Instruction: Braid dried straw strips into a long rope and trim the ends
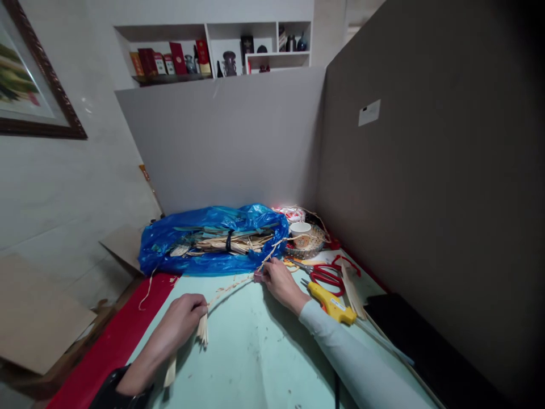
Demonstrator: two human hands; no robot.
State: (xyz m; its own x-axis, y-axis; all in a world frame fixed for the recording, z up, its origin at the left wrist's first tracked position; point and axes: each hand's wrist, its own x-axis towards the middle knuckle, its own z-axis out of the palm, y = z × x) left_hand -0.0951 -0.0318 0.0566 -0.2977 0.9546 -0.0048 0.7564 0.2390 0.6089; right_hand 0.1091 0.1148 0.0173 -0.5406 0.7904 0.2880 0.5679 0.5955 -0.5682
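1. Left edge of table (242,363): left hand (187,319) is closed in a pinch on the near end of the braid (230,288). Good hold is right at the last crossing; slip lower and strands likely open.
2. Tuft (203,332): loose ends fan out below that pinch, pale and flat. Keep them together, untwisted.
3. Far edge, left of middle: blue bag (155,258), straw (251,244) inside with a dark tie.
4. Braid spans mid-table between hands, then climbs right over the basket (304,251). Thin, straw-coloured, knobbly. Light, even pull should do; a jerk could snap dry strands.
5. Right hand (280,279): fingers gripping a small purplish block (258,276) at the braid. Can't tell if it's clipped on. Steady here, let the left set tension.
6. Far right corner: basket with cup (300,228). Don't let the braid snag there.
7. Toward right edge: scissors (326,276), then glue gun (332,303), nozzle toward right hand. Can't tell if hot; keep wrist off.
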